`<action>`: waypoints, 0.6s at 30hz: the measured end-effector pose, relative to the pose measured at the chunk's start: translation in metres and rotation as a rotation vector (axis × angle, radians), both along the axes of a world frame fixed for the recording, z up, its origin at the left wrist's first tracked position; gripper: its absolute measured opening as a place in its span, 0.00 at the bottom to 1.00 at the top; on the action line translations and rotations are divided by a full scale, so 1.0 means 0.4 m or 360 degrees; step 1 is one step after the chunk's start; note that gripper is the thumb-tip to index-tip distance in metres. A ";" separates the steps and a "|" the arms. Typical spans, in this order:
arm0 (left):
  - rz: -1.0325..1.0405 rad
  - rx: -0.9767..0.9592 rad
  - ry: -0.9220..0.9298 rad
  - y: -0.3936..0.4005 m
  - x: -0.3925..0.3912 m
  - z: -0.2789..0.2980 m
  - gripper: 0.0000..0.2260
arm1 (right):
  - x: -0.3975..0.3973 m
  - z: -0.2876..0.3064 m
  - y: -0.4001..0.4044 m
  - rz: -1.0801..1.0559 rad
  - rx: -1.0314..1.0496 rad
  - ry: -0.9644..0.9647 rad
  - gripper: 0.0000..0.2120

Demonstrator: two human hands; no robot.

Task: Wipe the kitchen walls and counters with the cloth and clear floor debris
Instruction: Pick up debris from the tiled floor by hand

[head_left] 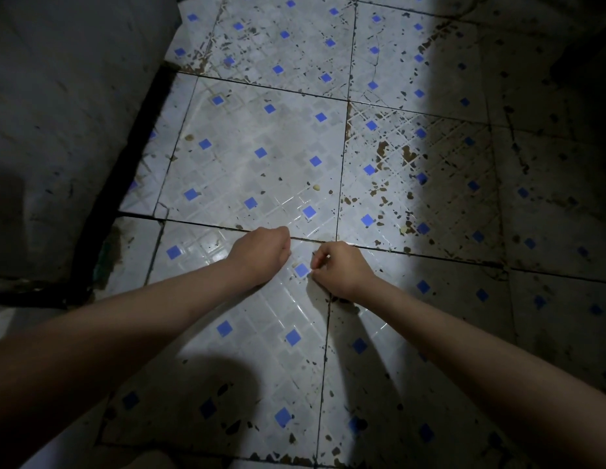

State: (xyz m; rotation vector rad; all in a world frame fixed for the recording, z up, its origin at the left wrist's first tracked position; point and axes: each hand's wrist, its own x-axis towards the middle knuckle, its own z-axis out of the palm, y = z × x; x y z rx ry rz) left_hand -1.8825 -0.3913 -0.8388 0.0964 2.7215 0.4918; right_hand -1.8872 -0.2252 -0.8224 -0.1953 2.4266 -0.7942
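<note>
Two bare forearms are reaching in from the near edge and converging over the floor (261,170), which is laid with pale tiles patterned with small blue squares and dark grout lines. The left hand (261,253) is hovering low over the tiles with its fingers curled under into a loose fist; whether anything is inside it cannot be told from here. Just to its right, the right hand (338,267) is bending down with its fingertips (314,265) bunching together at the tile surface, right beside a blue square, as if pinching something tiny; whatever is between them is too small to make out. The two hands are sitting close together but apart, a narrow strip of tile showing between them. Floor debris (384,201) is lying scattered as brown and dark flecks, thickest on the tiles to the right of and beyond the right hand, with more specks along the near tiles under the forearms; a small pale crumb (316,187) is sitting well beyond both hands on the cleaner middle tile. On the far left a grimy grey wall (68,113) is meeting the floor along a dark seam, and the right side is falling into shadow.
</note>
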 end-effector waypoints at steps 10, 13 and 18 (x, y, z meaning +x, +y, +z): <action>0.0515 0.0139 -0.0132 -0.116 0.011 0.021 0.09 | 0.004 -0.006 -0.040 0.0089 -0.0035 0.0100 0.06; 0.0896 0.0417 -0.0423 -0.143 0.009 0.031 0.15 | 0.002 -0.006 -0.058 0.0240 0.0040 0.0157 0.05; 0.1633 0.1316 -0.0961 -0.165 0.037 0.048 0.14 | -0.006 -0.008 -0.073 0.0493 0.0198 0.0236 0.05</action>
